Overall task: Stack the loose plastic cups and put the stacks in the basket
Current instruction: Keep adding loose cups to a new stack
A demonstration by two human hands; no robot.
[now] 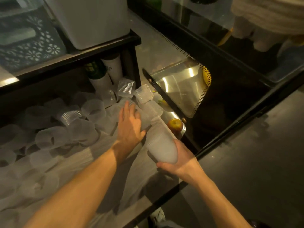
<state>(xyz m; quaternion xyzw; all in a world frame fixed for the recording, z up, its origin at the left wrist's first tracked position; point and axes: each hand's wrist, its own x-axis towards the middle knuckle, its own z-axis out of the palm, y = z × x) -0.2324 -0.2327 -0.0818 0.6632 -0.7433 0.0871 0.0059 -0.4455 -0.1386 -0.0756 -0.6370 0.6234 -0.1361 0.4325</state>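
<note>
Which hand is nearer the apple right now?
Right. The right hand grips the base of the cup stack just below the apple. The left hand rests on the stack's far side, leftward of the apple.

Head view, single wide-angle camera: worn on the person's head, facing forward and steeply down, close above both forearms; cup-strewn tabletop (pixel 105 163) fills lower left of frame.

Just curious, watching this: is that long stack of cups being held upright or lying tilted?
Tilted. The stack of cups slants away from the right hand, which grips its closed end, while the left hand rests on its side.
</note>
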